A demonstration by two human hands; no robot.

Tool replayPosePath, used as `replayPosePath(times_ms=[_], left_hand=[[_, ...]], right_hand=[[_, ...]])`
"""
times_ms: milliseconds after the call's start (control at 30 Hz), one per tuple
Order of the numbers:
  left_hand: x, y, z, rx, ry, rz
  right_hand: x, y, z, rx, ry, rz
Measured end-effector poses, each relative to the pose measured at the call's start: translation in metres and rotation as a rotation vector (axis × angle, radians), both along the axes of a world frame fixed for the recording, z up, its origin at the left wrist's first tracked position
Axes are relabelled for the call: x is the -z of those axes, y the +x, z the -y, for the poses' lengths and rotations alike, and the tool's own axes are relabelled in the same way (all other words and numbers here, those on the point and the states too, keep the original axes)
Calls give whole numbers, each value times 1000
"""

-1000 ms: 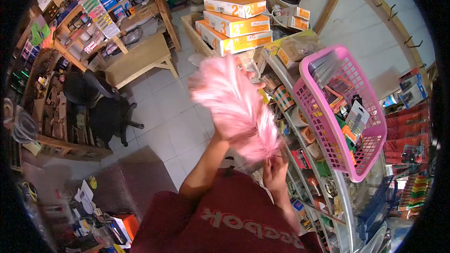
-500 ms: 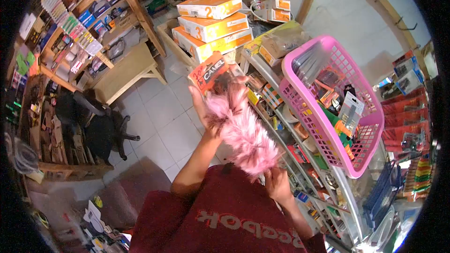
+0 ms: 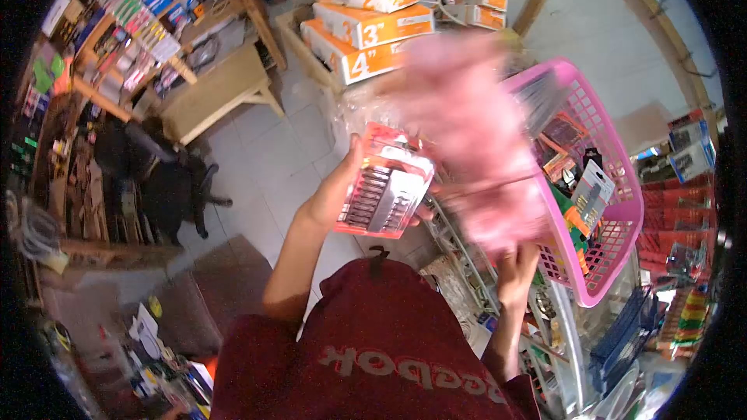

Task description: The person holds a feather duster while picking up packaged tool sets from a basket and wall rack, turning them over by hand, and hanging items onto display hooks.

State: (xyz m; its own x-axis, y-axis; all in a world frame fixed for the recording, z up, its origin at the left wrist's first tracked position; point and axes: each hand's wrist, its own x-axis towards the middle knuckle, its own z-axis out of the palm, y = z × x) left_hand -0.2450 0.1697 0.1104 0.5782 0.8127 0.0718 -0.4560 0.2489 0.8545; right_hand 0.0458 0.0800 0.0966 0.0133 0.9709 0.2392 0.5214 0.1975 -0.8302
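In my left hand (image 3: 334,190) is a red-orange carded blister pack (image 3: 381,194), tilted toward me. Rows of slim dark metal pieces, possibly bits, show through its clear plastic. My right hand (image 3: 516,268) has its fingers closed on the lower end of a pink fluffy duster (image 3: 482,132). Motion blurs the duster, which reaches up and to the left in front of the pink basket's (image 3: 599,284) left side. The duster is just right of the pack; whether they touch, I cannot tell.
Stacked orange-and-white boxes (image 3: 373,27) stand ahead. The basket holds packaged tools and sits on a glass-and-metal display case (image 3: 572,342) at right. A wooden bench (image 3: 226,97), a black office chair (image 3: 167,179) and packed shelves (image 3: 140,23) are at left.
The duster has lifted off the pack and swung up and right with my right hand. My left hand has lowered slightly, and the pack now shows its row of metal pieces.
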Motion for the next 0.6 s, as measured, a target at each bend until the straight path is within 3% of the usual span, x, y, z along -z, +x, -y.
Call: replayPosePath(times_ms=[33, 67, 100, 167, 267, 333, 433, 600], left_hand=[[4, -6, 4, -25, 5, -88], [8, -11, 8, -47, 8, -177], [5, -15, 10, -28, -9, -180], [-1, -24, 14, -15, -33, -228], [-6, -30, 26, -11, -55, -370], [-6, -20, 33, -7, -40, -413], [-11, -1, 33, 8, -7, -405], [-28, 6, 33, 9, -13, -136]], right_hand=[[-5, -5, -3, -169, 99, 117], [-16, -21, -3, -216, -108, 39], [11, -16, 5, -163, -123, 177], [7, -10, 12, -235, -303, 258], [2, 2, 22, -264, -163, 291], [-2, 1, 19, -315, -275, 317], [-18, -4, 24, -316, -355, 291], [31, 55, 46, -197, -236, 164]])
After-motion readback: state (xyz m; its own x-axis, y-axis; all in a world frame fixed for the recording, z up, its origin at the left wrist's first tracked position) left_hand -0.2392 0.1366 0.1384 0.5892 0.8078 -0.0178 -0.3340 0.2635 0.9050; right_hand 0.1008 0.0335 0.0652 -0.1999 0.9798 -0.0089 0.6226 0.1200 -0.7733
